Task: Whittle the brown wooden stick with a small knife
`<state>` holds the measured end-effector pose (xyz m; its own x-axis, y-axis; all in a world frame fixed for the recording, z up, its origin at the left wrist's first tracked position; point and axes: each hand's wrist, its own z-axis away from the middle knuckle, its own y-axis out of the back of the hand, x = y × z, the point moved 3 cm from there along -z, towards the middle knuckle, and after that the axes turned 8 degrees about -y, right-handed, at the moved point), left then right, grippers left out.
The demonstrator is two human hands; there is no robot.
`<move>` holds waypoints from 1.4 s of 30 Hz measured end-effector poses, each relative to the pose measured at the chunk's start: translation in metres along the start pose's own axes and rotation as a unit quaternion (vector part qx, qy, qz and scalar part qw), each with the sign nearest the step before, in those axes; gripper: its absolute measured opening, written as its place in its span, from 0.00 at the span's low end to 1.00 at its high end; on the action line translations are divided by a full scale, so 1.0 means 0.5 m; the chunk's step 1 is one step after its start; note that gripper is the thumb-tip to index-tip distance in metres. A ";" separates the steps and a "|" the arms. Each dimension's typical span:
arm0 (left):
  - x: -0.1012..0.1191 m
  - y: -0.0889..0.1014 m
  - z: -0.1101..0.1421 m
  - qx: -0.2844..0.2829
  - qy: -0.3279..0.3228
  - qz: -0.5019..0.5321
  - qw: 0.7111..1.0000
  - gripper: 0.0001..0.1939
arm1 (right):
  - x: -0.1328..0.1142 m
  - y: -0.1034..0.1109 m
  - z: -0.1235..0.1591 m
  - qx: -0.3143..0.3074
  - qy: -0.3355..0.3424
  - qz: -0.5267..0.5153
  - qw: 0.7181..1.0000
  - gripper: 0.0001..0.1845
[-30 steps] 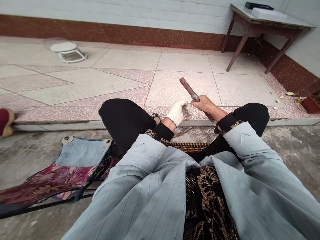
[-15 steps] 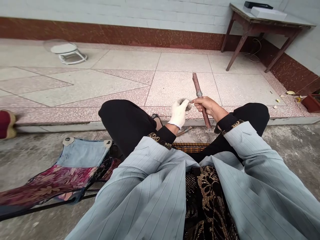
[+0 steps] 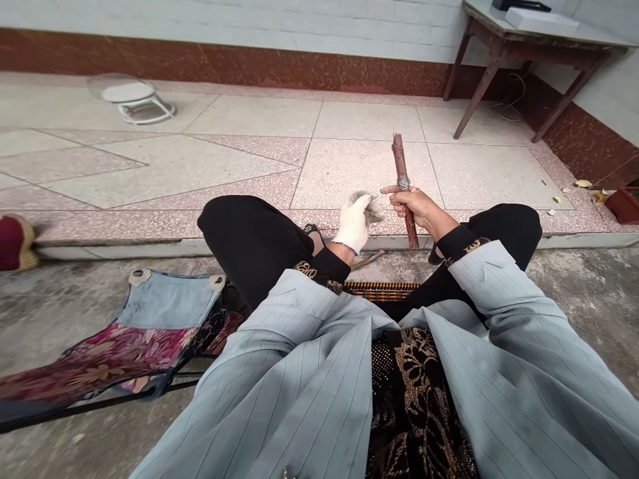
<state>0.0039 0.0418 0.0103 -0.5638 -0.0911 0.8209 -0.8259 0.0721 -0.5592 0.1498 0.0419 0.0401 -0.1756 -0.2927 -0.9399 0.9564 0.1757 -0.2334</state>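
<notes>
Reddish-brown wood is showing above and below the bare right hand point(image 3: 413, 205), which is closing its lower fingers around a short, thick, rough stick point(image 3: 399, 156) while its index finger is pointing left. The stick is standing nearly upright, its top leaning slightly left, and a grey wire binding point(image 3: 403, 182) is circling it just above the grip. To the left, the left hand point(image 3: 354, 223), wearing a white knitted glove, is curving its fingers in a half-closed curl near the right index finger, apart from the stick; whether it is holding anything, I cannot tell.

Nearer and below the hands, a thin brownish stick point(image 3: 368, 260) is lying on the grey concrete, and a black-and-yellow woven wicker piece point(image 3: 382, 291) is showing between the black-trousered knees. At near left, a folding chair of pale blue and red floral cloth point(image 3: 170, 301) is standing beside the person. On the far left, a white round-topped stool point(image 3: 128, 92) is resting on the tiled floor; at far right, a dark red wooden table point(image 3: 529, 50) is bearing a flat white box point(image 3: 542, 21).
</notes>
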 end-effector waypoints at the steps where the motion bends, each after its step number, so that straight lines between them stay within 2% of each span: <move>1: 0.001 0.001 -0.002 -0.004 -0.021 -0.017 1.000 0.07 | -0.001 0.000 0.001 0.006 0.002 -0.004 1.000 0.15; 4: 0.013 0.004 -0.004 -0.031 -0.128 -0.124 0.984 0.05 | -0.006 0.001 0.005 0.021 0.001 -0.021 1.000 0.15; 6: 0.029 0.005 -0.002 -0.070 -0.222 -0.239 0.943 0.05 | -0.007 0.001 0.006 0.027 -0.007 -0.036 0.999 0.15; 9: 0.052 0.005 0.006 -0.136 -0.353 -0.402 0.834 0.09 | -0.006 0.002 0.004 0.025 -0.017 -0.060 0.998 0.13; 12: 0.061 0.006 0.009 -0.182 -0.447 -0.505 0.715 0.12 | -0.001 0.004 0.001 0.020 -0.025 -0.077 0.997 0.10; 14: 0.061 0.006 0.008 -0.201 -0.483 -0.554 0.648 0.13 | 0.002 0.005 -0.002 0.020 -0.029 -0.084 0.996 0.11; 16: 0.059 0.005 0.007 -0.214 -0.502 -0.586 0.600 0.12 | 0.004 0.006 -0.003 0.025 -0.027 -0.084 0.996 0.11; 21: 0.067 -0.003 0.015 -0.232 -0.533 -0.626 0.520 0.13 | 0.004 0.008 -0.004 0.039 -0.010 -0.073 0.997 0.11; 23: 0.070 -0.003 0.018 -0.238 -0.528 -0.640 0.505 0.14 | 0.003 0.008 -0.004 0.038 -0.008 -0.069 0.997 0.12; 26: 0.070 0.002 0.020 -0.234 -0.500 -0.650 0.522 0.13 | 0.002 0.007 -0.003 0.038 -0.008 -0.062 0.997 0.14; 28: 0.066 0.007 0.022 -0.229 -0.478 -0.643 0.553 0.12 | 0.002 0.007 -0.003 0.039 -0.001 -0.061 0.997 0.16; 29: 0.063 0.008 0.023 -0.224 -0.466 -0.629 0.581 0.11 | 0.002 0.008 -0.004 0.041 0.006 -0.060 0.997 0.17; 30: 0.059 0.010 0.023 -0.217 -0.451 -0.603 0.621 0.12 | 0.002 0.009 -0.005 0.045 0.015 -0.059 0.997 0.18; 31: 0.055 0.012 0.022 -0.202 -0.429 -0.563 0.677 0.12 | 0.002 0.010 -0.006 0.049 0.024 -0.057 0.997 0.19; 33: 0.045 0.020 0.014 -0.145 -0.353 -0.442 0.812 0.14 | 0.003 0.012 -0.009 0.056 0.038 -0.052 0.996 0.20; 34: 0.037 0.025 0.009 -0.112 -0.291 -0.373 0.874 0.15 | 0.003 0.012 -0.010 0.059 0.045 -0.047 0.996 0.20; 35: 0.027 0.029 0.004 -0.090 -0.212 -0.310 0.922 0.17 | 0.004 0.011 -0.010 0.062 0.051 -0.042 0.996 0.20; 36: 0.014 0.031 0.000 -0.081 -0.124 -0.259 0.954 0.20 | 0.004 0.010 -0.010 0.065 0.056 -0.035 0.996 0.20; 37: 0.002 0.032 -0.001 -0.085 -0.035 -0.221 0.971 0.25 | 0.004 0.008 -0.009 0.067 0.059 -0.027 0.996 0.20; 39: -0.015 0.030 0.001 -0.121 0.098 -0.168 0.973 0.30 | 0.005 0.003 -0.008 0.074 0.060 -0.013 0.995 0.20; 40: -0.018 0.029 0.002 -0.139 0.128 -0.148 0.971 0.30 | 0.006 0.001 -0.007 0.078 0.058 -0.008 0.995 0.20; 42: -0.019 0.028 0.002 -0.157 0.127 -0.114 0.973 0.24 | 0.008 -0.002 -0.005 0.084 0.056 0.000 0.995 0.19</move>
<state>-0.0026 0.0425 -0.0053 -0.3130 0.1052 0.9439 -0.8639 0.3814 -0.3290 0.1476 0.0431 0.0358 -0.1918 -0.1849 -0.9639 0.9802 0.0134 -0.1976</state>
